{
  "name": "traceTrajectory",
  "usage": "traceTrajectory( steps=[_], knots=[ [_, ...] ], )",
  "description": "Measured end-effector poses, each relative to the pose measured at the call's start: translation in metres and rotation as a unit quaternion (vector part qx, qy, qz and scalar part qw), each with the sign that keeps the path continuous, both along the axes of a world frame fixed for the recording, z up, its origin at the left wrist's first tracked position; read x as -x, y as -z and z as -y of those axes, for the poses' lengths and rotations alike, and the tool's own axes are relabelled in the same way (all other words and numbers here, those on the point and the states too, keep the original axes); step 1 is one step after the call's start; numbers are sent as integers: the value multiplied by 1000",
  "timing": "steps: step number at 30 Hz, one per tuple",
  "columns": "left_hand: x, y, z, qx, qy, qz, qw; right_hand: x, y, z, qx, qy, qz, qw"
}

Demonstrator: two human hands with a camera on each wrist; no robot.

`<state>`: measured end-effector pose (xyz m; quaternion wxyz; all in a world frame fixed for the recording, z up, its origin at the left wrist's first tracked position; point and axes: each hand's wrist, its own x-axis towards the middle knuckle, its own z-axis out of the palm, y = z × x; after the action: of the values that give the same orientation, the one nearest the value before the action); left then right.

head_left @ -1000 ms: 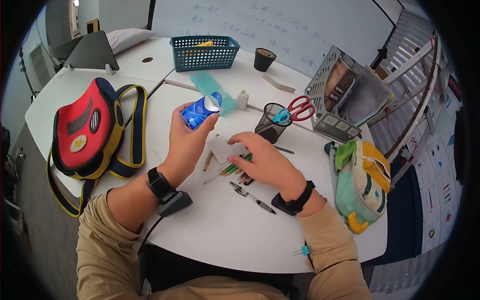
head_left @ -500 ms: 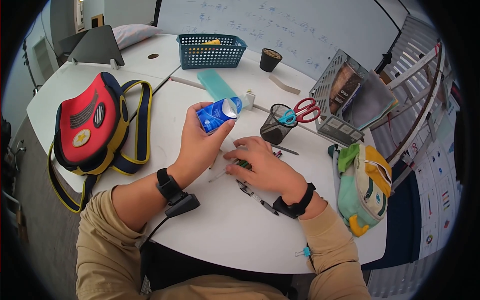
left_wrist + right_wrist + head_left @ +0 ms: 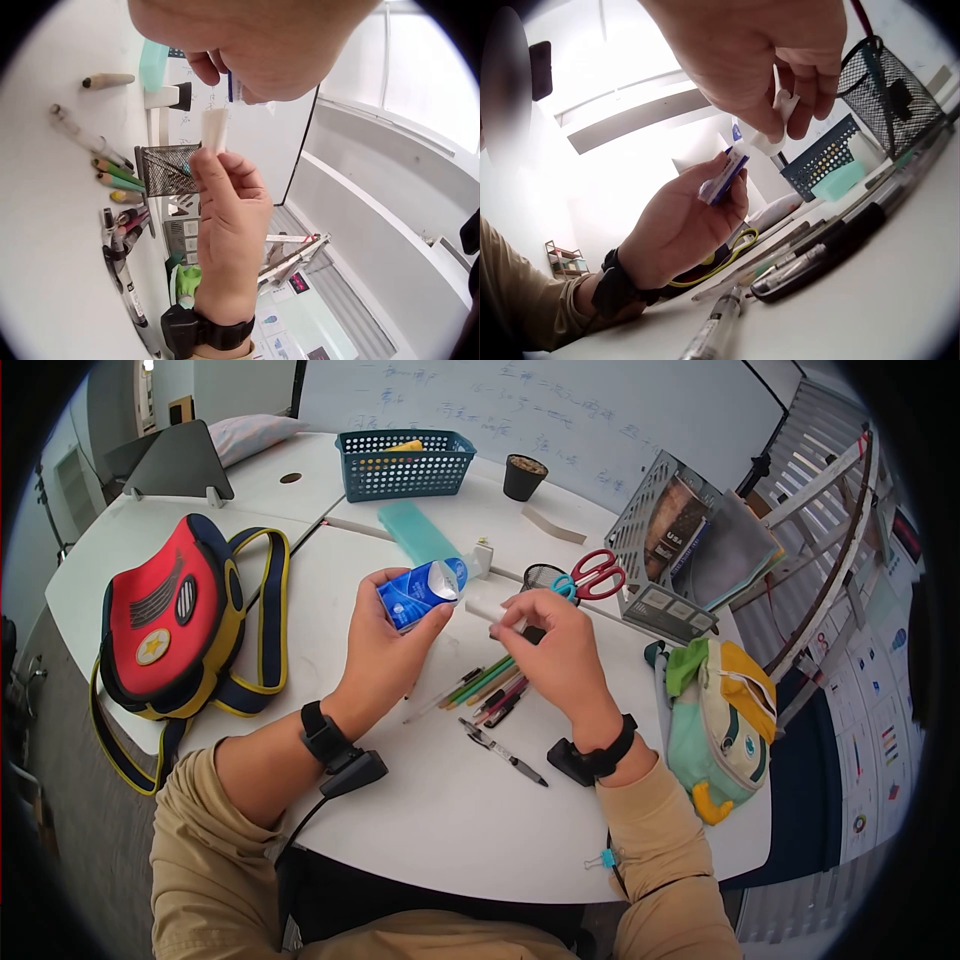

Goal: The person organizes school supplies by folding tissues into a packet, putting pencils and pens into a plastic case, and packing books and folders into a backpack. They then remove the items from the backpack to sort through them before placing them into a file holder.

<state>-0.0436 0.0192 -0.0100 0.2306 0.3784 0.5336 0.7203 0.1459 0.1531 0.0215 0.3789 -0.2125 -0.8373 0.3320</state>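
My left hand [image 3: 375, 660] grips a blue plastic tissue pack [image 3: 408, 600] with its flap lifted at the right end. To the right of it, my right hand [image 3: 558, 655] pinches a folded white tissue [image 3: 214, 129] between thumb and fingers, raised above the table. The tissue points toward the pack in the head view; the right wrist view shows it crumpled at the fingertips. Below the hands lie several pencils [image 3: 485, 682] and pens in a loose bunch. A clear-barrelled pen [image 3: 507, 754] lies nearer to me.
Behind the right hand stands a mesh pen cup [image 3: 896, 94] with red and blue scissors [image 3: 597, 576]. A teal case [image 3: 415, 532], a perforated basket [image 3: 405, 480] and a potted plant [image 3: 523, 480] are farther back. A red backpack [image 3: 160, 615] lies left, a green-yellow bag [image 3: 715, 730] right.
My right hand has risen from over the pencils and moved away from the pack, bringing the white tissue, earlier hanging loose near the pencils, with it. My left hand keeps holding the pack.
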Motion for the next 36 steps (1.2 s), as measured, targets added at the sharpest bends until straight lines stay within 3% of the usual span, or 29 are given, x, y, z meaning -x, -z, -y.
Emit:
traceTrajectory(
  steps=[5,12,15,16,19,32,36],
  knots=[
    [-4,0,1,7,19,-10,1000,-1,-20,-4,34,18,-123,992],
    [-4,4,2,49,75,-68,994,-18,-45,-6,19,-53,-116,992],
    [-8,-4,8,78,116,-85,986,-22,-53,-8,-159,-70,-37,984],
    [-9,-5,9,82,128,-85,985,-23,-59,-3,-168,-87,-8,982],
    [-9,-5,9,85,137,-90,983,-31,-61,-5,-168,-117,76,976],
    [-9,-3,11,84,172,-73,979,-33,-60,-8,-144,-165,96,971],
    [-8,-7,13,110,181,-82,974,-38,-64,-8,-81,-142,149,975]
  ],
)
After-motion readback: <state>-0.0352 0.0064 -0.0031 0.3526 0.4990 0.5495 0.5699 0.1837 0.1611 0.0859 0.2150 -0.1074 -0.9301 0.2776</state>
